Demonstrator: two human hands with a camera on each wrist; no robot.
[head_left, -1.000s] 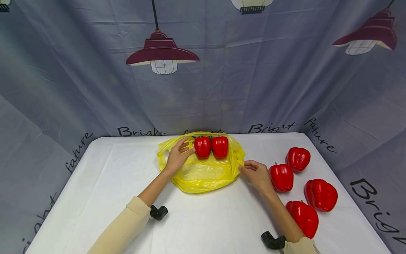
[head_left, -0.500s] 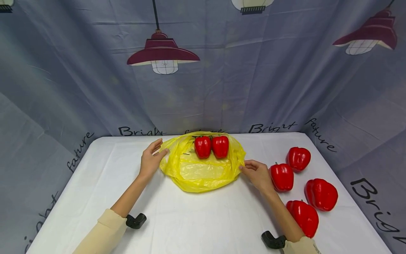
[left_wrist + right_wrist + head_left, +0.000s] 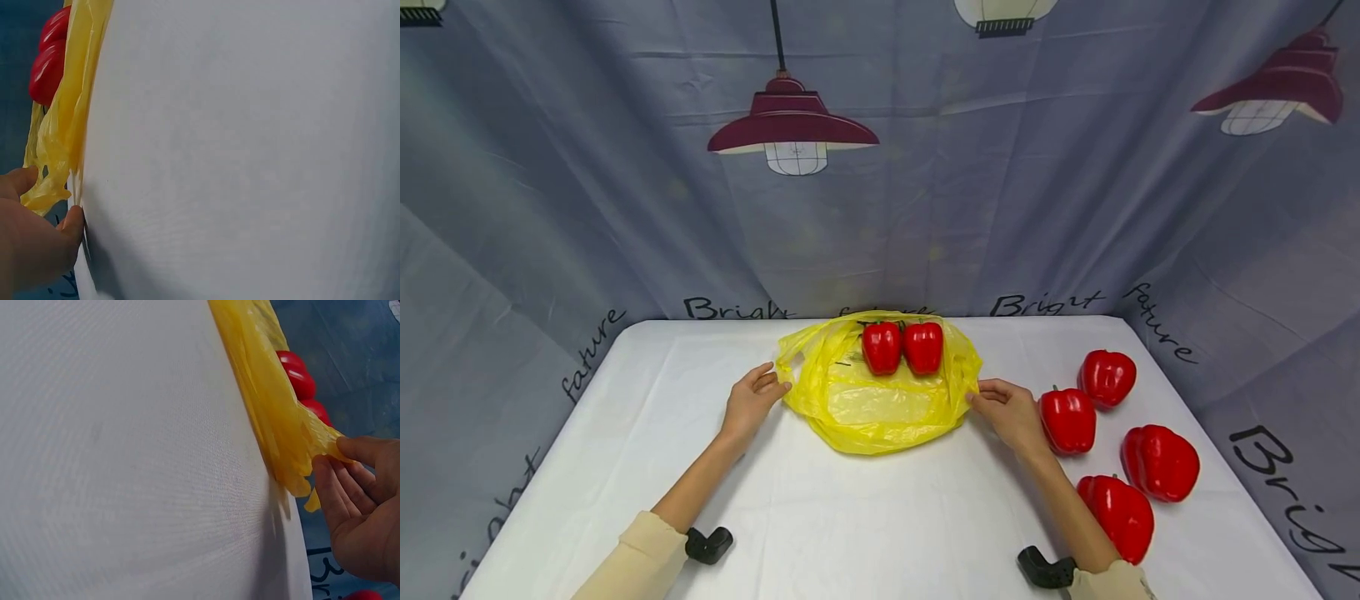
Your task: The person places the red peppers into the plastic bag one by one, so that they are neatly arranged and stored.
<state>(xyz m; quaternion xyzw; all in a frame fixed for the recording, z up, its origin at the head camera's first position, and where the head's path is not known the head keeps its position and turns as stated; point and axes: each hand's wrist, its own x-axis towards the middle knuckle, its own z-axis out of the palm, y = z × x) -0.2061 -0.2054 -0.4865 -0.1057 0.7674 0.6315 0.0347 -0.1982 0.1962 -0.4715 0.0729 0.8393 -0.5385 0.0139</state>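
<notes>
A yellow plastic bag point(image 3: 880, 433) lies spread with its mouth wide on the white table. Inside, toward its far side, two red bell peppers point(image 3: 882, 348) stand side by side. The right hand point(image 3: 1009, 412) pinches the bag's right edge between thumb and fingers, which the right wrist view shows closely. At the bag's left edge is the left hand point(image 3: 751, 404). Its thumb point(image 3: 24, 179) and fingers point(image 3: 73, 222) are apart in the left wrist view, with the bag's edge at the gap between them; whether they touch the plastic is hard to tell.
Several more red bell peppers point(image 3: 1160, 462) lie on the right of the white table point(image 3: 850, 533), close to the right forearm. Behind the table hangs a grey-blue curtain point(image 3: 910, 225) printed with lamps and lettering. Each wrist carries a black camera mount point(image 3: 709, 546).
The left hand has moved left from beside the peppers inside the bag, then down along the bag's left edge. The right hand keeps its pinch on the right edge. The peppers stay in place.
</notes>
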